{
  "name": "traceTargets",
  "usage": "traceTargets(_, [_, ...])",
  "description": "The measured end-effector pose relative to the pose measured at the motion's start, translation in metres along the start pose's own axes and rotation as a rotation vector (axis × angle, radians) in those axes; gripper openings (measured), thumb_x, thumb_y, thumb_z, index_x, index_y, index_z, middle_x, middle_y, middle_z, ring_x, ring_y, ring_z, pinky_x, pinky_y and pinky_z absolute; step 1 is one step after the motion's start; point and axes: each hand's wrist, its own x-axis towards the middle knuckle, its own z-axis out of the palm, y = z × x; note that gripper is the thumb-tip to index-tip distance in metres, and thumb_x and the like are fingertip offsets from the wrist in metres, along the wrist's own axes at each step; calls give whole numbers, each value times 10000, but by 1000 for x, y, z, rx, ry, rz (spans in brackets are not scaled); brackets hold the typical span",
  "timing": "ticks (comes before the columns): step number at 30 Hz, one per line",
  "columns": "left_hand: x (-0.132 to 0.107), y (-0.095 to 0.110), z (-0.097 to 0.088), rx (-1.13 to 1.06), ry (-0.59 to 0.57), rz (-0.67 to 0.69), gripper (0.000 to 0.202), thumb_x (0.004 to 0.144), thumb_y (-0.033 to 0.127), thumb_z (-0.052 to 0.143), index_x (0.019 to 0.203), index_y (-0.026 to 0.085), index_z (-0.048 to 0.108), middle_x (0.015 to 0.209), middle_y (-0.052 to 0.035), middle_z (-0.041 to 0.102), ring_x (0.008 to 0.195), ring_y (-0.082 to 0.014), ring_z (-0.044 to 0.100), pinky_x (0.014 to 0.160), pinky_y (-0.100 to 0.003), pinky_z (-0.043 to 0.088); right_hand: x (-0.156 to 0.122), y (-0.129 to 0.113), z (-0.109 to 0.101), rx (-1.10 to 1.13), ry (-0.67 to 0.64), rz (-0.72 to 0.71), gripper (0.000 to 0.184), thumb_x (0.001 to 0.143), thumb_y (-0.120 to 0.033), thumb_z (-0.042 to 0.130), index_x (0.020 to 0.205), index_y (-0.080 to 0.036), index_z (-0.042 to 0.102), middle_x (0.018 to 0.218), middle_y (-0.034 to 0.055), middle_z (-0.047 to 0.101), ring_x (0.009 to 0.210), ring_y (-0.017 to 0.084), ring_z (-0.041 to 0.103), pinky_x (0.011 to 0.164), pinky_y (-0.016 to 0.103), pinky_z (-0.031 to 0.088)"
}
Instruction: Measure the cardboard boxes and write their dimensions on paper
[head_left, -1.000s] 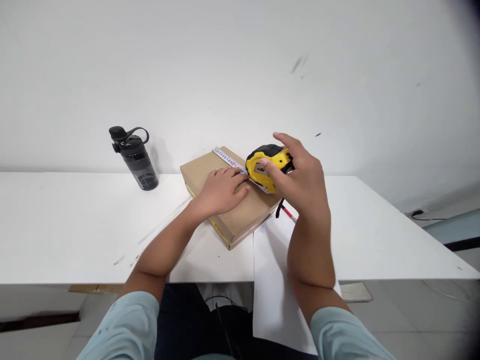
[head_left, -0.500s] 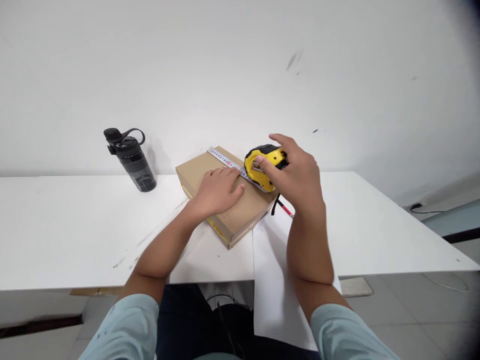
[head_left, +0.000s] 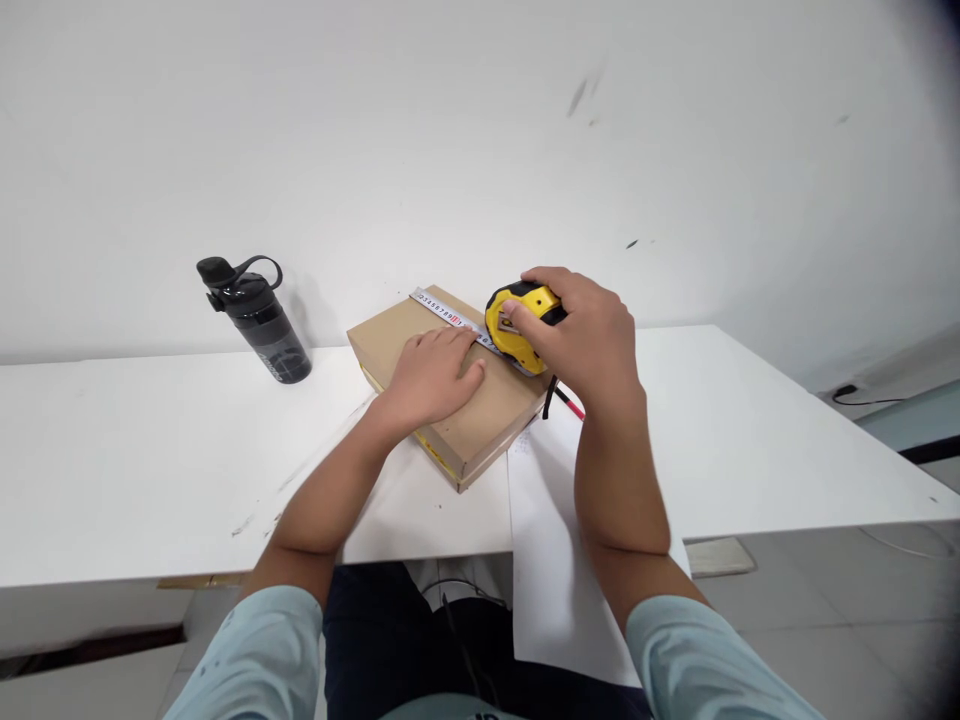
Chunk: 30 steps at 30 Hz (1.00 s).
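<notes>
A brown cardboard box lies at an angle on the table. My left hand rests flat on its top, fingers stretched out, with the fingertips at the edge of the extended blade. That numbered blade runs across the top of the box from the far left edge to the yellow and black tape measure. My right hand grips the tape measure's case, thumb on its near side and fingers over the back. A black wrist strap hangs from the case.
A dark drink bottle stands at the left near the white wall. On the white table, a sheet of paper droops over the front edge under my right arm. A red and black pen lies beside the box.
My right index finger has come down onto the tape measure's case from a raised position. The camera view has tilted slightly; the box and blade stay in place.
</notes>
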Motion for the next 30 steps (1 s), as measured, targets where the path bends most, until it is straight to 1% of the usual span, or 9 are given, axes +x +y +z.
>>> traceTargets(7, [1, 0, 0, 13, -9, 4, 537, 1065, 405, 396, 1536, 216, 573, 1639, -82, 584, 1549, -313, 508, 1285, -559, 403, -1, -1, 1, -1, -3, -19, 326, 910, -461, 664, 1180, -299, 747, 1167, 52, 781, 1050, 290, 710, 837, 422, 552])
traceTargets(12, [0, 1, 0, 14, -4, 8, 515, 1064, 394, 400, 1510, 220, 591, 1628, -79, 594, 1546, -317, 511, 1277, -558, 414, -3, -3, 0, 23, 14, -68, 330, 938, -454, 648, 1212, -290, 733, 1218, 58, 773, 1114, 289, 717, 922, 451, 583])
traceTargets(14, [-1, 1, 0, 13, 8, 10, 504, 1062, 391, 406, 1492, 214, 600, 1615, -90, 605, 1536, -327, 521, 1267, -565, 421, -4, -3, 1, 68, 52, -121, 340, 971, -467, 618, 1250, -292, 704, 1261, 66, 754, 1149, 279, 711, 968, 457, 588])
traceTargets(16, [-1, 0, 0, 5, 19, 1, 501, 1061, 401, 415, 1483, 208, 602, 1608, -99, 609, 1527, -333, 528, 1263, -569, 420, -5, -4, 1, 108, 126, -164, 390, 1011, -488, 567, 1339, -293, 649, 1344, 89, 708, 1206, 275, 694, 994, 461, 589])
traceTargets(20, [0, -6, -1, -27, 39, -11, 496, 1059, 429, 438, 1478, 218, 596, 1587, -86, 626, 1463, -341, 580, 1224, -562, 457, -7, -3, 2, 116, 283, -207, 534, 1069, -532, 445, 1549, -299, 475, 1486, 149, 581, 1318, 298, 642, 1002, 504, 590])
traceTargets(22, [1, -8, -2, -30, 51, -8, 496, 1057, 430, 440, 1477, 213, 591, 1581, -82, 629, 1438, -344, 596, 1200, -557, 476, -8, 0, 2, 145, 307, -203, 555, 1068, -547, 452, 1569, -307, 445, 1459, 153, 583, 1296, 298, 650, 1002, 515, 590])
traceTargets(24, [1, -9, -3, -21, 44, -9, 479, 1059, 430, 433, 1454, 220, 603, 1556, -74, 649, 1418, -340, 609, 1186, -545, 485, -8, 3, 4, 222, 293, -168, 556, 1040, -558, 528, 1531, -301, 478, 1354, 134, 632, 1190, 275, 685, 963, 493, 602])
traceTargets(27, [2, -8, -3, 7, 29, -21, 436, 1060, 442, 424, 1378, 240, 643, 1485, -70, 696, 1378, -326, 635, 1159, -520, 501, -6, 7, 8, 356, 227, -64, 585, 937, -558, 693, 1430, -272, 562, 1149, 75, 684, 980, 220, 700, 874, 435, 610])
traceTargets(30, [1, -8, -3, 15, 38, -26, 407, 1061, 433, 411, 1295, 226, 673, 1424, -86, 722, 1346, -315, 651, 1140, -509, 505, -6, 7, 13, 410, 175, 7, 623, 846, -552, 776, 1370, -260, 608, 1067, 40, 688, 896, 190, 679, 845, 396, 600])
